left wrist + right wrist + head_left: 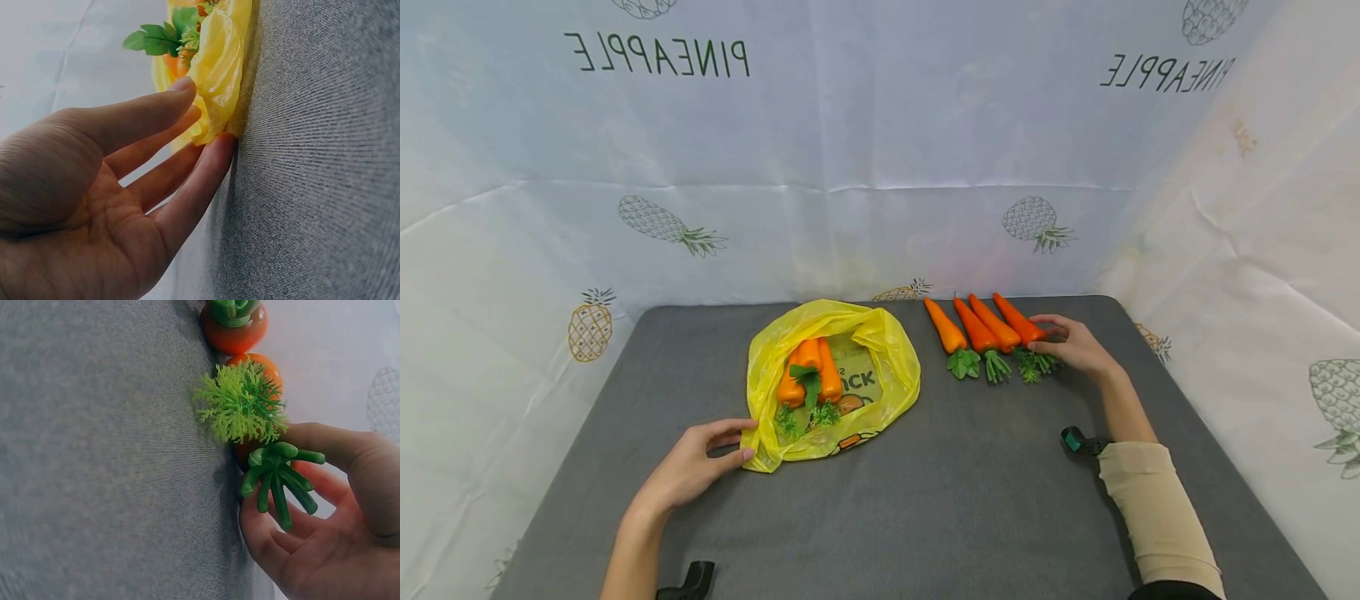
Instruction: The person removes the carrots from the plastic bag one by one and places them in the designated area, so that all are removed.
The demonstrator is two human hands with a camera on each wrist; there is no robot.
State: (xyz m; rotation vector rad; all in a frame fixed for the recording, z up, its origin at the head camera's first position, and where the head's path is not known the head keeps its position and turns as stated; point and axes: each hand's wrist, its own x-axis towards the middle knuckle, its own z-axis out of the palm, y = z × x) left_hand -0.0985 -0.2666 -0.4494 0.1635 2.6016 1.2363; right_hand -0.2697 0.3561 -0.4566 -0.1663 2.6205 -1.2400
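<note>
A yellow plastic bag (895, 350) stands with its mouth spread wide and orange carrots (830, 375) with green tops inside. At its near left edge is my left hand (688, 467), fingertips and thumb touching the plastic; in the left wrist view the fingers reach out fairly straight beside the bag (219, 81). My right hand (1078, 346) holds the rightmost carrot (1017, 315) of a row by its thick end, thumb and fingers curled about it. In the right wrist view that carrot's stubby green stems (278, 478) poke out between thumb and fingers.
Further carrots (946, 325) lie side by side left of the held one, tips toward the back edge. The grey tabletop (925, 517) meets a white curtain (850, 242) printed with pineapples. Black wrist straps (688, 582) are on both arms.
</note>
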